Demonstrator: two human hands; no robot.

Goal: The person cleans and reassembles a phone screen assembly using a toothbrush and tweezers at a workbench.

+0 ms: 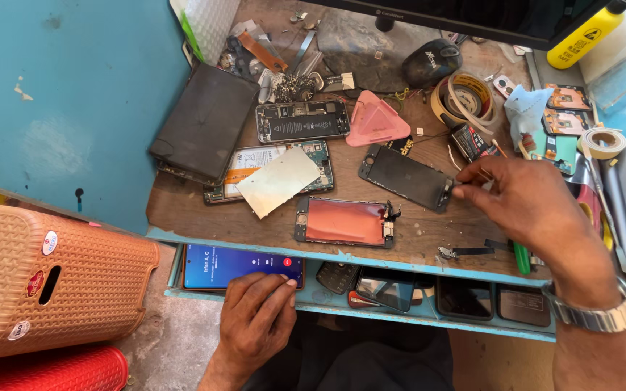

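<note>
The right hand [527,199] pinches the end of a black phone screen [407,177] lying on the cluttered wooden surface [182,210], while the left hand [255,318], fingers curled, rests on a lit phone [240,266] in the open blue drawer [429,318] below.

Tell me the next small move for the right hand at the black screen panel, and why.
Probably ease the right hand slightly rightward to draw the small part pinched in its fingertips clear of the black screen panel. The fingertips sit right at the panel's right end, where they grip something tiny. The left hand rests on the lit phone in the drawer, so it is not steadying the panel.
</note>
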